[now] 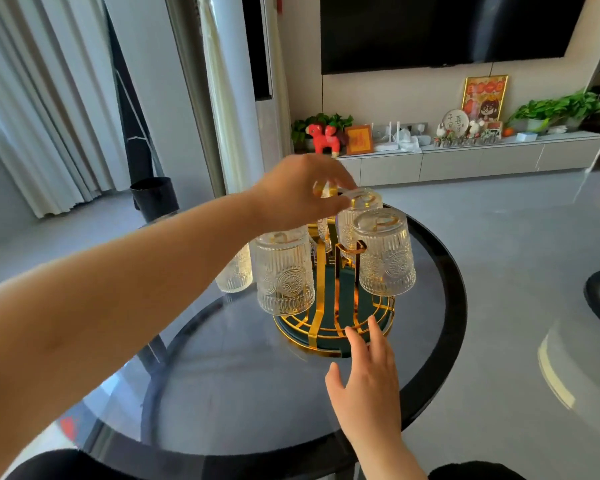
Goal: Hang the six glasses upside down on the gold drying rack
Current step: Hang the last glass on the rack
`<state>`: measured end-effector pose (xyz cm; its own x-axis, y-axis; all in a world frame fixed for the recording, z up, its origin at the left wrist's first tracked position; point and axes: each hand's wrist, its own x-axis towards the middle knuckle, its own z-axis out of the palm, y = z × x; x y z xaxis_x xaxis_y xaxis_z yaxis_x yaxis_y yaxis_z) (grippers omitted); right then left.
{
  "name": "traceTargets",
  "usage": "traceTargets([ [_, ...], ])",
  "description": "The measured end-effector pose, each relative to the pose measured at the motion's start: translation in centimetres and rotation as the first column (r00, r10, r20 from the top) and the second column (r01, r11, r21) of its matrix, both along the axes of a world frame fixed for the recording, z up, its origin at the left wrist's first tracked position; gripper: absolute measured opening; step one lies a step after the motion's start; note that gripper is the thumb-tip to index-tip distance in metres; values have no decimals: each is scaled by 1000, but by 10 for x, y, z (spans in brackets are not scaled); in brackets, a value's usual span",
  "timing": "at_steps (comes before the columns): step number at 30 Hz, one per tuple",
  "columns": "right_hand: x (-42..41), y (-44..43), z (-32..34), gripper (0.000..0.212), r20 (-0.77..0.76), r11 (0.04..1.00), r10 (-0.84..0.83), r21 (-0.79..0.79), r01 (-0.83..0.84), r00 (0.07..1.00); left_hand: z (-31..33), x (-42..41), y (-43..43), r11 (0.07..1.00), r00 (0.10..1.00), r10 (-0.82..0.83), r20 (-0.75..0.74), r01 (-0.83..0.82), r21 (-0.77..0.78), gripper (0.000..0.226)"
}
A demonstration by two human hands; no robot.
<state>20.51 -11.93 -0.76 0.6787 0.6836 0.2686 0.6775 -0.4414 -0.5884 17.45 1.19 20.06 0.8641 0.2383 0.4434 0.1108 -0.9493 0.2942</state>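
The left hand [302, 192] pinches a clear ribbed glass tumbler [357, 216] by its thick base (slick, breakable), while the right hand [364, 375], fingers spread, steadies the gold wire rack [333, 327].

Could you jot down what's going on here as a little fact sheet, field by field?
Setting: living room, round glass table
Rack: gold rack on the table
Glasses: several hang upside down on the rack; exact count unclear
Left hand: reaching over the rack top, fingers at a far glass
Right hand: open, fingertips at the rack's base rim
Nearest glass: hung, mouth down
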Motion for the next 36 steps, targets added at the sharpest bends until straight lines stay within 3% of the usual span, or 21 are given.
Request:
traceTargets([
  [4,-9,-2,1,43,164,996,21,83,-35,986,-21,-64,24,968,958,213,192,-180,-174,13],
  [8,-21,3,-3,39,248,985,158,25,-169,956,-67,-116,51,830,871,473,132,-391,-397,10],
  [12,-38,25,-8,39,111,931,349,-154,-331,930,-118,-142,72,627,772,635,21,-499,-598,12],
  [17,-50,52,-10,42,32,882,379,-314,-351,925,-172,-139,93,470,730,678,-78,-513,-718,23],
  [21,-48,56,-12,43,28,864,393,-355,-358,919,-194,-123,109,448,742,664,-88,-489,-748,36],
  [30,-46,59,-13,44,32,859,394,-367,-356,919,-204,-77,151,491,792,608,-62,-436,-754,99],
  [36,-48,60,-17,44,57,874,389,-337,-349,919,-204,-58,157,527,795,605,-50,-446,-723,105],
])
